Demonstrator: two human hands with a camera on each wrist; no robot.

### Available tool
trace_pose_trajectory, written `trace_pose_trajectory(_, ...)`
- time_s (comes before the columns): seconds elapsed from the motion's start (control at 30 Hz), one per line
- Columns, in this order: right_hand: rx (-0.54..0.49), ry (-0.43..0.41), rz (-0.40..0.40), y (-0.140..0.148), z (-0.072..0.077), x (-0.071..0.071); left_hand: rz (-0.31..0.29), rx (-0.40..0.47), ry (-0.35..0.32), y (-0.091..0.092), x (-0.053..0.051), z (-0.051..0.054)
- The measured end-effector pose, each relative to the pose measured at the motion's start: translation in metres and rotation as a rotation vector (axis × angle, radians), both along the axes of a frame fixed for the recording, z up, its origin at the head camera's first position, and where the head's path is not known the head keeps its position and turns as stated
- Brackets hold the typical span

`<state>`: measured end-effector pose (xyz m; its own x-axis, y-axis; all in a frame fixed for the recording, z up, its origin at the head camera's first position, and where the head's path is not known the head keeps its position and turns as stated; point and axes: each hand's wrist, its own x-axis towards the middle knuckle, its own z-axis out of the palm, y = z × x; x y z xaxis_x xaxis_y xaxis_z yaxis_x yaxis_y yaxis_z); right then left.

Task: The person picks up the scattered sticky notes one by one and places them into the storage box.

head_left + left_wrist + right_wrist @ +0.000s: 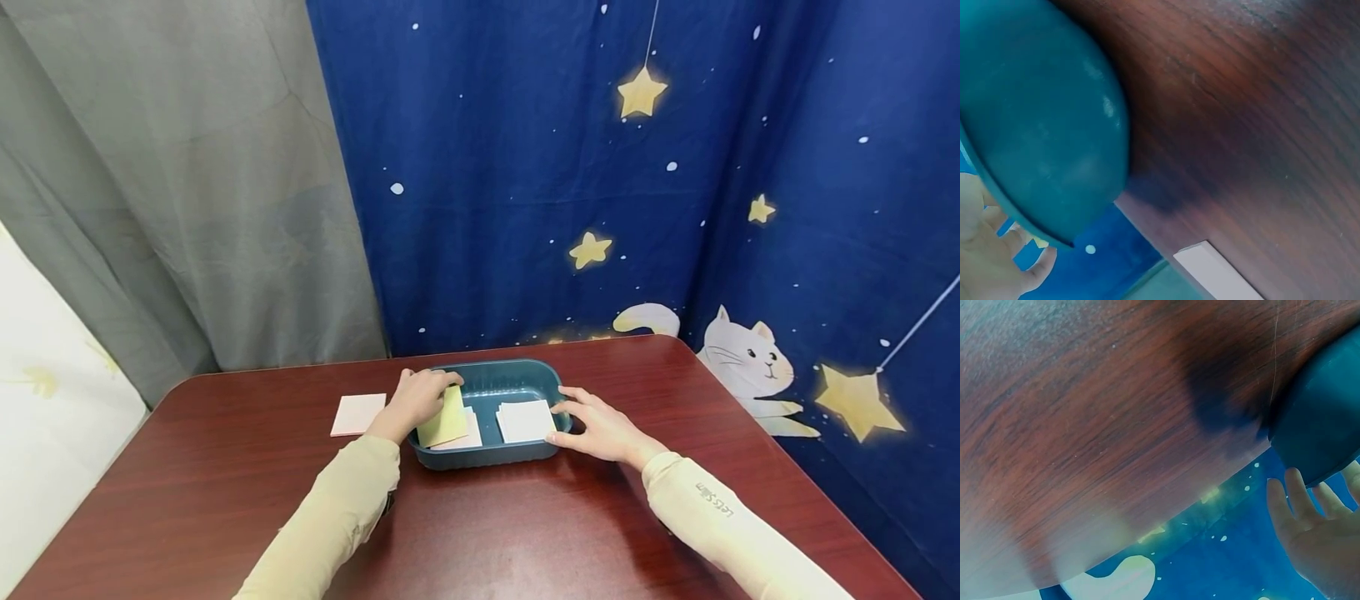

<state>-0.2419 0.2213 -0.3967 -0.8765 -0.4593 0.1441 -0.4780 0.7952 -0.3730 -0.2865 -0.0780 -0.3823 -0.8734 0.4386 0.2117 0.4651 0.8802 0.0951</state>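
Note:
A dark teal plastic basin (pixel 487 454) stands on the table, its outer wall filling much of the left wrist view. At its left end my left hand (pixel 422 398) reaches over the rim and holds a yellow sticky note pad (pixel 447 418), tilted above white paper pads (pixel 474 435). My right hand (pixel 600 425) is at the basin's right end, its spread fingers at the rim beside a stack of white paper pads (pixel 527 421). In the right wrist view the fingers (pixel 1297 494) lie close to the basin's edge. Hidden from view is the left thumb's contact with the yellow pad.
Another white pad with a pinkish edge (pixel 358 415) lies on the reddish-brown table (pixel 225 467), left of the basin. Behind the table's far edge hang a grey curtain (pixel 225 208) and a blue star-patterned curtain (pixel 510 167).

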Motion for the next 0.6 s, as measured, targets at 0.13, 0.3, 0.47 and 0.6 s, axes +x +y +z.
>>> trace_pose_trajectory(0.13, 0.007, 0.005, -0.001, 0.0, -0.001, 0.0, 0.019, -0.024, -0.004, 0.001, -0.003, -0.006)
trace_pose_trajectory(0.3, 0.012, 0.005, -0.006, 0.0, -0.001, -0.001, 0.037, -0.056, 0.004, 0.001, -0.003, -0.012)
trace_pose_trajectory(0.47, 0.008, 0.0, -0.007, -0.001, 0.001, 0.0, 0.044, -0.06, -0.015, 0.0, -0.004, -0.017)
trace_pose_trajectory(0.6, 0.004, -0.002, -0.002, -0.002, 0.001, 0.001, 0.047, -0.053, -0.035, 0.0, -0.004, -0.018)
